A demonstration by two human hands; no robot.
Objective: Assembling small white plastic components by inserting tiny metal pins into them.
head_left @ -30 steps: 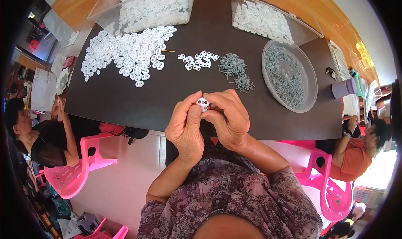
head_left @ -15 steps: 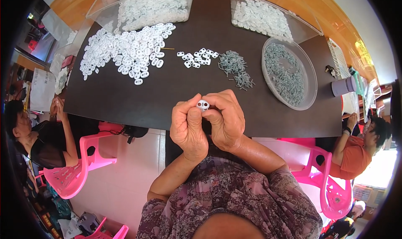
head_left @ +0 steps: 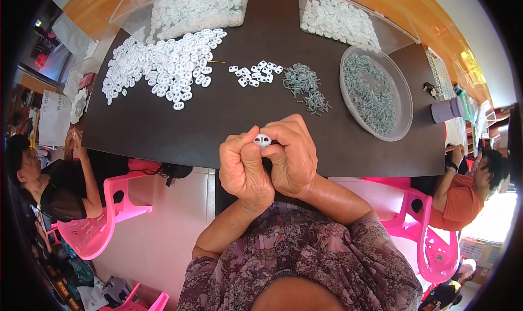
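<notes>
Between both hands, just over the table's near edge, is a small white oval two-hole plastic piece [head_left: 262,141]. My left hand [head_left: 243,168] pinches its left side with thumb and forefinger. At the opposite end, the curled fingers and thumb of my right hand [head_left: 292,155] press against it. The two dark holes face up; its underside is hidden by the thumbs. Beyond the hands lie a few smaller white two-hole plates [head_left: 256,74] and, beside them, a heap of short grey screws or pins [head_left: 301,80].
A wide pile of white oval pieces [head_left: 169,71] covers the table's far left, near a thin brass-coloured rod [head_left: 217,62]. Two clear bins [head_left: 248,8] of white parts stand behind. At right are a round tub [head_left: 404,115] of grey pins and a cup [head_left: 447,111]. People sit either side.
My hands have shifted slightly left, still pinching the white piece. It has tilted, so its face looks flatter and wider. The piles show no change beyond a slight view shift.
</notes>
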